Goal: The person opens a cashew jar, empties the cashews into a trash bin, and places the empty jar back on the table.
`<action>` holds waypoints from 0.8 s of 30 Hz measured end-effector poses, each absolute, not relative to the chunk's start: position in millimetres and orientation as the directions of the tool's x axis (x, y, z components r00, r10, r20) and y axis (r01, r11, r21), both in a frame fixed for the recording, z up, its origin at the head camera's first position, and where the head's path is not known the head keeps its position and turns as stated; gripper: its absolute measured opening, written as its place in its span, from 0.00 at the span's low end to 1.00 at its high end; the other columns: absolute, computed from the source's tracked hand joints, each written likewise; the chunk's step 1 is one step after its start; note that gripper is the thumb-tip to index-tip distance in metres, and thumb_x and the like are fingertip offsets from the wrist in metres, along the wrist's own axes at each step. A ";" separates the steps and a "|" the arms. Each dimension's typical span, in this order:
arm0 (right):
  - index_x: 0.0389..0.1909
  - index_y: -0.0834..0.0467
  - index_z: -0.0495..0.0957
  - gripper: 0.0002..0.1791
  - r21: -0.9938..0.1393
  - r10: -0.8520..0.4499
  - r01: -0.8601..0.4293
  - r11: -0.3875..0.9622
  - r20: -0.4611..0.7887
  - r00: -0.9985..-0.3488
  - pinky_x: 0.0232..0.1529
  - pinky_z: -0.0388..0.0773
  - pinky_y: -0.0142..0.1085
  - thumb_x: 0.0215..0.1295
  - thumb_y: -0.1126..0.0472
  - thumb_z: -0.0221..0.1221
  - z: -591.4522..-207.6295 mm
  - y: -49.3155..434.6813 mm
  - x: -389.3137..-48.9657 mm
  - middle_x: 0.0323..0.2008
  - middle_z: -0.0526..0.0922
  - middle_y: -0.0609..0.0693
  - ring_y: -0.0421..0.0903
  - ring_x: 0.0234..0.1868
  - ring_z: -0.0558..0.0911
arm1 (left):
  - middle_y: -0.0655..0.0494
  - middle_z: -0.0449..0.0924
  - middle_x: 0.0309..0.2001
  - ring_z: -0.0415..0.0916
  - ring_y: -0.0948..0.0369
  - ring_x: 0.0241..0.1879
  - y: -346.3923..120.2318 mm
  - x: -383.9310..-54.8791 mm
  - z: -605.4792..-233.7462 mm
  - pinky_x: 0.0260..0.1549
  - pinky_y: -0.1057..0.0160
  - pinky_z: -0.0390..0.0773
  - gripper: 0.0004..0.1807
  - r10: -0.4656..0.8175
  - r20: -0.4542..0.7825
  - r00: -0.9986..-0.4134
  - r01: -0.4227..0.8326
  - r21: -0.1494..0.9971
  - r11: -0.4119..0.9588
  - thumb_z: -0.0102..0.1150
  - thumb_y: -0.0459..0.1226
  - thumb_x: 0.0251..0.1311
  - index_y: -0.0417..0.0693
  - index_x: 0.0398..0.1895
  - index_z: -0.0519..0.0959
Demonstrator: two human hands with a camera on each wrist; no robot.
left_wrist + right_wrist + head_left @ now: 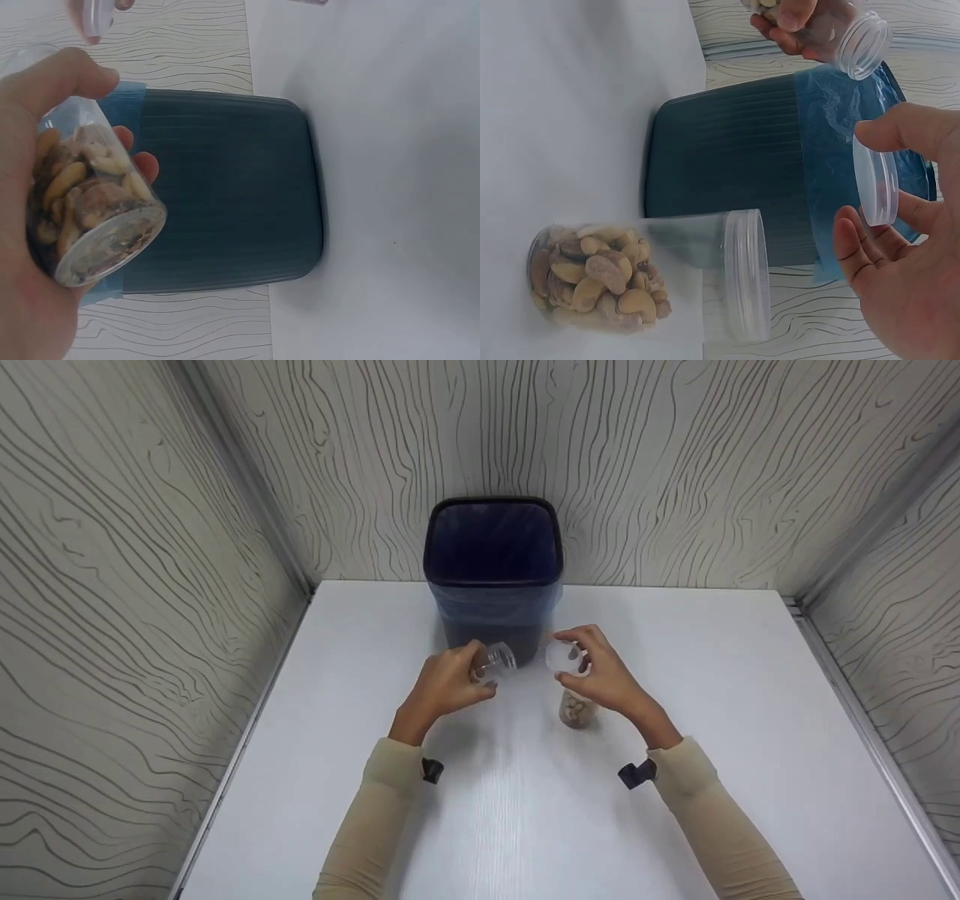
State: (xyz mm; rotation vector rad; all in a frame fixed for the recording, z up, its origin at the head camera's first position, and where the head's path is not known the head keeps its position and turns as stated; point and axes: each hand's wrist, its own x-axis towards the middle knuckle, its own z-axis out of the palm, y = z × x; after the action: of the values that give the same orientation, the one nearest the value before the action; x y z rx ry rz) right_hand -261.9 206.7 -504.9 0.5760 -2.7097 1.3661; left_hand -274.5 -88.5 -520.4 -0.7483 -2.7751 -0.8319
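Observation:
My left hand [448, 679] grips a clear plastic jar [105, 202], tilted with its uncapped mouth toward the right hand in the head view. Nuts lie inside it near the base, as the left wrist view shows. Between thumb and fingers of my right hand [604, 671] is a translucent round lid [875, 180], held on edge and apart from the jar. Below that hand a second clear jar [649, 274] stands upright on the table, its lid on, partly filled with cashew-like nuts.
A dark blue trash bin [491, 607] with a blue liner stands behind both hands, near the back wall. The white table [495, 825] is bordered by wood-grain-patterned panels [675, 472] at the back and sides.

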 end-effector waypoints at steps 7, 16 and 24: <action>0.69 0.60 0.74 0.34 -0.769 -0.294 -0.328 0.548 0.189 -0.937 0.49 0.76 0.41 0.60 0.67 0.71 -508.6 215.2 -263.0 0.64 0.72 0.59 0.51 0.52 0.74 | 0.57 0.86 0.33 0.85 0.60 0.32 -92.0 -276.6 -519.2 0.30 0.58 0.82 0.19 0.425 0.288 -0.858 0.513 0.468 0.719 0.74 0.46 0.55 0.47 0.44 0.81; 0.69 0.60 0.74 0.34 -0.758 -0.273 -0.300 0.580 0.166 -0.948 0.49 0.73 0.39 0.61 0.67 0.71 -512.2 226.9 -262.8 0.63 0.72 0.59 0.52 0.53 0.72 | 0.55 0.86 0.33 0.83 0.60 0.31 -95.8 -278.5 -515.4 0.29 0.58 0.81 0.19 0.424 0.310 -0.851 0.525 0.462 0.715 0.74 0.45 0.54 0.47 0.44 0.80; 0.69 0.59 0.73 0.34 -0.741 -0.257 -0.280 0.610 0.150 -0.955 0.51 0.73 0.44 0.62 0.66 0.71 -517.5 236.6 -263.3 0.64 0.71 0.60 0.52 0.54 0.73 | 0.55 0.86 0.33 0.79 0.61 0.28 -98.2 -278.1 -510.7 0.27 0.60 0.79 0.19 0.419 0.337 -0.843 0.535 0.446 0.718 0.75 0.44 0.54 0.49 0.45 0.80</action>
State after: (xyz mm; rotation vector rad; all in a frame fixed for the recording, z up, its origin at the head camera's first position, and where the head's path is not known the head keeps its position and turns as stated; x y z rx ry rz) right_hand -263.3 236.6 -517.5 0.4659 -2.7933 1.2936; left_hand -278.1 -98.2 -510.7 -0.7623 -2.7107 -0.8017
